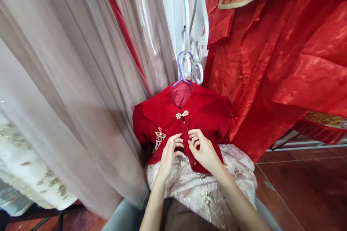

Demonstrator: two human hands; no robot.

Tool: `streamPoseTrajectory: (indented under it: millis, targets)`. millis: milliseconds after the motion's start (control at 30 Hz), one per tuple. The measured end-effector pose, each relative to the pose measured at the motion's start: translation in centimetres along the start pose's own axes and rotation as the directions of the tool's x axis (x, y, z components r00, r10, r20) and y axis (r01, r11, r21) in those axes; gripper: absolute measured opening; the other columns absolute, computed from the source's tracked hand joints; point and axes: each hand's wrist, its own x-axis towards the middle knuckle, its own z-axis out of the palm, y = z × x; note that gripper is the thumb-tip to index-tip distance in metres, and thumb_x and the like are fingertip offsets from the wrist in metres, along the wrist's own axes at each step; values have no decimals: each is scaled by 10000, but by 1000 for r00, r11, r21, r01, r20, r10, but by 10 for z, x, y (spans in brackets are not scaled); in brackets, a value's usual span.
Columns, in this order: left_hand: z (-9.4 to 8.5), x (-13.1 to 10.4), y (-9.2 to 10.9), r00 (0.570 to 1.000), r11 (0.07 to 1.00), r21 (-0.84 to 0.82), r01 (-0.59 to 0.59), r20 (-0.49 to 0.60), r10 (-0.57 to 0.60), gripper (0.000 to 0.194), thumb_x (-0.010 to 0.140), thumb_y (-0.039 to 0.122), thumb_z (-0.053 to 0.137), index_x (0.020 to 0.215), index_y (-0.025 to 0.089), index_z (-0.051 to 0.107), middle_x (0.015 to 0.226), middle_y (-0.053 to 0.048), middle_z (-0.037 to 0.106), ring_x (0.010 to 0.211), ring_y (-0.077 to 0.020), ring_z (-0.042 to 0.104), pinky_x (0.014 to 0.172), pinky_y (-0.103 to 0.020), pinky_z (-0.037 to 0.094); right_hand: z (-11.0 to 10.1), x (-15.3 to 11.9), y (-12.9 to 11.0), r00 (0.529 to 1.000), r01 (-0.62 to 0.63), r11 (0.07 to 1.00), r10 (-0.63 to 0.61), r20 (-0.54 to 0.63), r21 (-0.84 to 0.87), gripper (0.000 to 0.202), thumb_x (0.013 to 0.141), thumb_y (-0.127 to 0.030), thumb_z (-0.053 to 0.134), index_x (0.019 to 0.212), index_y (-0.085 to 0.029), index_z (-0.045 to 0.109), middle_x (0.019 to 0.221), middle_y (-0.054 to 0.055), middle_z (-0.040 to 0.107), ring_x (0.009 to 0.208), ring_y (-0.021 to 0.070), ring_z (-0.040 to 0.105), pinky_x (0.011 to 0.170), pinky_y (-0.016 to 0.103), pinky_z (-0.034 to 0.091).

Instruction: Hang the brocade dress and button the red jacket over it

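Note:
A short red velvet jacket [206, 101] hangs on a purple hanger [180, 68], its lower part over a pale embroidered cloth [189, 191] near my lap. A beaded flower clasp [182, 114] joins its collar. On the jacket's left side is a beaded tassel brooch [159, 139]. My left hand [172, 148] is at the front opening, fingers curved and apart. Across the opening, my right hand [200, 148] has its thumb and fingers bent together at the jacket's front edge; what they pinch is too small to make out. A small button shows near the hem.
Sheer greyish-pink curtains [81, 90] fall on the left, beside a white embroidered garment [29, 166]. White scrolled metalwork [199, 47] stands behind the hanger. Large red satin garments [271, 65] hang at right, above a reddish tiled floor [303, 184].

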Motion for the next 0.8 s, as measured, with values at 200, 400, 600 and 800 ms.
streamPoseTrajectory:
  millis: [200, 400, 600, 800]
  targets:
    - [2, 4, -4, 975, 972, -128, 199, -71, -209, 427, 771, 488, 643, 991, 122, 651, 976, -105, 635, 806, -166, 619, 741, -311, 533, -6, -2, -6, 994, -109, 941, 94, 63, 319, 171, 699, -166, 479, 863, -214, 479, 737, -7, 582, 618, 116, 547, 580, 234, 457]
    - [5, -1, 9, 970, 958, -151, 243, 63, -236, 476, 753, 525, 646, 982, 108, 643, 822, -77, 648, 711, -149, 618, 672, -286, 535, -16, 2, 5, 991, -133, 947, 121, 60, 292, 180, 699, -171, 472, 874, -214, 480, 713, -22, 528, 609, 111, 515, 563, 230, 428]
    - [0, -5, 6, 999, 991, 127, 47, -12, -46, 348, 705, 360, 744, 959, 146, 640, 839, -31, 657, 778, -128, 616, 750, -234, 502, -2, -9, 3, 984, -10, 998, 22, -177, 68, 203, 747, -140, 522, 914, -219, 440, 777, -24, 438, 594, 99, 455, 537, 225, 428]
    - [-6, -5, 8, 997, 991, 134, -28, -69, 38, 449, 811, 544, 561, 897, 125, 699, 812, -76, 676, 721, -161, 622, 664, -272, 522, 10, -17, -12, 997, 71, 984, -77, 29, 161, 318, 759, -285, 684, 985, -226, 468, 938, 26, 546, 757, 136, 565, 577, 236, 490]
